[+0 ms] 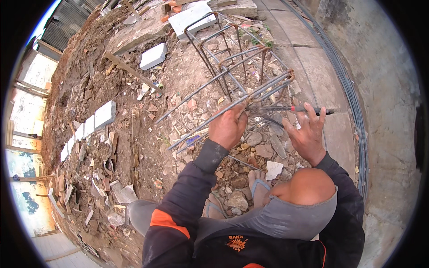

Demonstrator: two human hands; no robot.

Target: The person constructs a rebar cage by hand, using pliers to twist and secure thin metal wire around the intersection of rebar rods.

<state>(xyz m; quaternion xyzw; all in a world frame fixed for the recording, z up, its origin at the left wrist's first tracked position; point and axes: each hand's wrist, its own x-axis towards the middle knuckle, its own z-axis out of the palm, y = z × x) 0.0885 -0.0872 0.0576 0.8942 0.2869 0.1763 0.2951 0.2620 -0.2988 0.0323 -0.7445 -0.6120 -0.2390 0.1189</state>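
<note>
A cage of steel reinforcing bars (201, 96) bound with square stirrups stands tilted over the rubble in front of me. My left hand (228, 127) is closed on a lower bar near its right-hand end, fingers curled by a joint. My right hand (307, 134) holds a pair of pincers (286, 108), one handle with a red and black grip running under the raised fingers, the other near the thumb. The pincers' jaws reach the bar joint beside my left hand; what lies between them is too blurred to tell.
Long thin steel rods (344, 76) run along the concrete wall (384, 89) on the right, beside paving slabs (308, 67). Pale blocks (153, 56) and a wooden stick (134, 72) lie on broken soil to the left. Loose stones (237, 201) surround my sandalled feet.
</note>
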